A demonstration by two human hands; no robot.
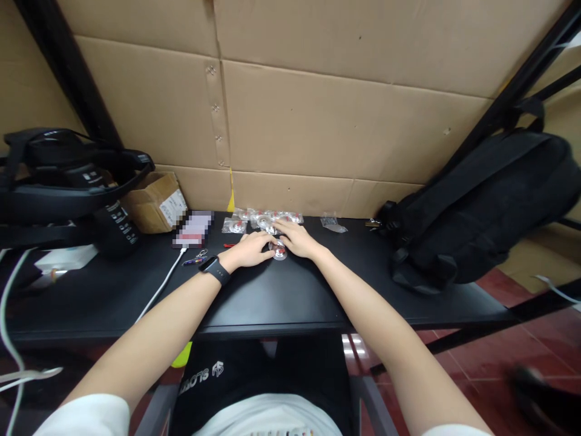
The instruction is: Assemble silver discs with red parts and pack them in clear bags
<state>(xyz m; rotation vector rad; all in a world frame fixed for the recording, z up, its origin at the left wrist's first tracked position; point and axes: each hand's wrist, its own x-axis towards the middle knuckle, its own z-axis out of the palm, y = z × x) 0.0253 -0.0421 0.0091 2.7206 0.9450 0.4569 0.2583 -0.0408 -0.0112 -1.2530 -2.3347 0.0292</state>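
Between my two hands, on the black tabletop, is a small round shiny piece (278, 250) with red on it; its exact kind is too small to tell. My left hand (251, 249) has its fingers and thumb curled at the piece's left side. At its right side is the thumb of my right hand (297, 238), whose fingers reach forward over the edge of the packets. Several clear plastic packets (235, 226) with round silvery and red contents lie in a row just beyond my fingertips. A black watch (215, 269) is on my left wrist.
A phone (194, 230) with a white cable (163, 284) and a keyring (195, 261) lie to the left. Further left are a cardboard box (157, 203) and black strapped gear (59, 181). Another clear packet (333, 224) and a black backpack (490, 206) are rightward. A cardboard wall (318, 121) stands behind.
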